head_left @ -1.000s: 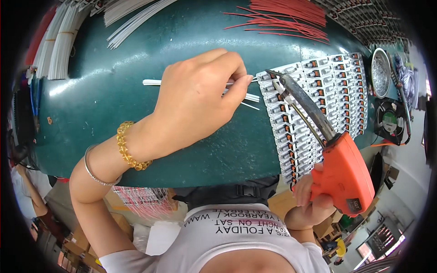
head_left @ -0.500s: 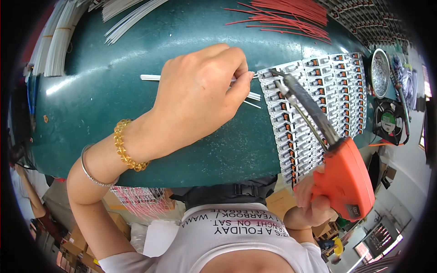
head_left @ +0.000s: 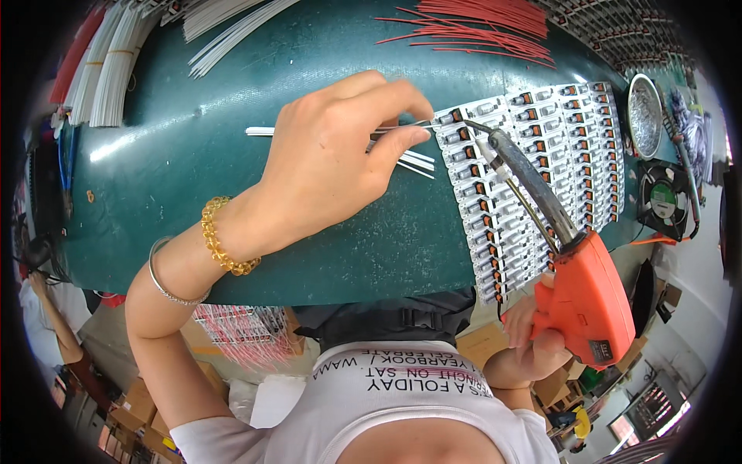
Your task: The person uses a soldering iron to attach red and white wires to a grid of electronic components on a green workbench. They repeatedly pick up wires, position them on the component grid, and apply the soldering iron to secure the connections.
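Orange soldering gun sits clenched in my right hand; my left hand grasps white wires, left of the boards.

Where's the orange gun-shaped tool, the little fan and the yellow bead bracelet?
Orange gun-shaped tool (head_left: 589, 298): head view, on its body.
Little fan (head_left: 663, 201): head view, on its hub.
Yellow bead bracelet (head_left: 212, 241): head view, on its beads.

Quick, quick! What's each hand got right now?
Left hand: partly closed, holding thin white wires.
Right hand: closed, holding the orange soldering gun.
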`<state>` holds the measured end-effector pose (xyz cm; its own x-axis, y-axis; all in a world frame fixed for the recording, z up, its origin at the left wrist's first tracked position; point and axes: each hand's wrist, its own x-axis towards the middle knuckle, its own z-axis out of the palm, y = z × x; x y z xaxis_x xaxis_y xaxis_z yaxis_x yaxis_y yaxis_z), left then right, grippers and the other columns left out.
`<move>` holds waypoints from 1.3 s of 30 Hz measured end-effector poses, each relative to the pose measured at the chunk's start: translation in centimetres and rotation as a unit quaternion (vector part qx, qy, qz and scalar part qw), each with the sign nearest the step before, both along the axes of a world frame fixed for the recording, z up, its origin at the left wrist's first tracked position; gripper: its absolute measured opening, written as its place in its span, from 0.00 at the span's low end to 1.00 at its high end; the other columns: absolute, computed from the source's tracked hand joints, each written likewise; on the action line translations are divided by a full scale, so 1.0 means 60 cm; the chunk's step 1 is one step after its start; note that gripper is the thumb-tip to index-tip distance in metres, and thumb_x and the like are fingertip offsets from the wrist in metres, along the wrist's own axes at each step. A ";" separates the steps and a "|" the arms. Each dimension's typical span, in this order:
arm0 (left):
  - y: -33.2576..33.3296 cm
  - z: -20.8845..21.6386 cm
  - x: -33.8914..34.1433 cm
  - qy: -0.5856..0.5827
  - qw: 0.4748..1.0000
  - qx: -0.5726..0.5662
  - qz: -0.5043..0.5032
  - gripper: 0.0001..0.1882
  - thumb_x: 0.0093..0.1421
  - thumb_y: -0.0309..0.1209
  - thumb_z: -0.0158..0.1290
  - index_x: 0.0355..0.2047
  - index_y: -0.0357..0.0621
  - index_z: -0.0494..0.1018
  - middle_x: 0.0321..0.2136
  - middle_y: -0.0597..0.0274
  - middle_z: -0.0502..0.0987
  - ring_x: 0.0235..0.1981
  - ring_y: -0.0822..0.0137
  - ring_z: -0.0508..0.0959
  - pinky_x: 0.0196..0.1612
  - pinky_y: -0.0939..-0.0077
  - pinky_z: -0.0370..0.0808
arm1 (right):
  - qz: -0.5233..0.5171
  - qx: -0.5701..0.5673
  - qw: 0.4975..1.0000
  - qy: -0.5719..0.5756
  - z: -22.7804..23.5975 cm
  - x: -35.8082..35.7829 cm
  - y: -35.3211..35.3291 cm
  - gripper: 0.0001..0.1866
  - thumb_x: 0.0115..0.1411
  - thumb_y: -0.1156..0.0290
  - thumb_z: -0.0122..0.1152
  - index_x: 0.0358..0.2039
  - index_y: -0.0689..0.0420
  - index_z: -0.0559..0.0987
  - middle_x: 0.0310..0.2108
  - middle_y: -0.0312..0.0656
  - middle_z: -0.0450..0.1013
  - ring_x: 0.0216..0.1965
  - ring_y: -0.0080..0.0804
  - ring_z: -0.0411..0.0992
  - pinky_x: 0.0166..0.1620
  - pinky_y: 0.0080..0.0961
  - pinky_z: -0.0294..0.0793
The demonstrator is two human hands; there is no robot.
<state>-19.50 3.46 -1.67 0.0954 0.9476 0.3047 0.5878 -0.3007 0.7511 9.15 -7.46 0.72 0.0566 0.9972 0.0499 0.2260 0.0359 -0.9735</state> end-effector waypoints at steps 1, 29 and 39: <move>-0.001 0.000 -0.002 -0.001 1.000 -0.009 -0.012 0.03 0.53 0.22 0.59 0.29 0.38 0.77 0.23 0.59 0.75 0.24 0.69 0.75 0.26 0.77 0.71 | 0.002 -0.007 1.000 0.002 0.002 -0.002 0.000 0.45 0.57 0.41 0.59 0.52 0.76 0.63 0.10 0.31 0.62 0.10 0.18 0.59 0.16 0.15 0.59; -0.011 -0.004 0.016 0.098 0.994 0.044 0.014 0.04 0.51 0.22 0.60 0.26 0.39 0.75 0.25 0.61 0.75 0.23 0.66 0.77 0.24 0.77 0.72 | 0.082 0.018 0.996 0.038 0.007 -0.003 0.013 0.40 0.60 0.46 0.58 0.50 0.77 0.65 0.10 0.32 0.62 0.09 0.18 0.58 0.15 0.15 0.56; -0.026 0.006 0.017 0.019 1.000 0.013 -0.012 0.04 0.53 0.22 0.59 0.27 0.37 0.74 0.30 0.60 0.73 0.25 0.69 0.73 0.22 0.78 0.68 | -0.025 -0.017 0.999 0.026 -0.004 0.017 -0.023 0.43 0.56 0.43 0.61 0.50 0.76 0.65 0.10 0.33 0.63 0.09 0.19 0.58 0.15 0.16 0.57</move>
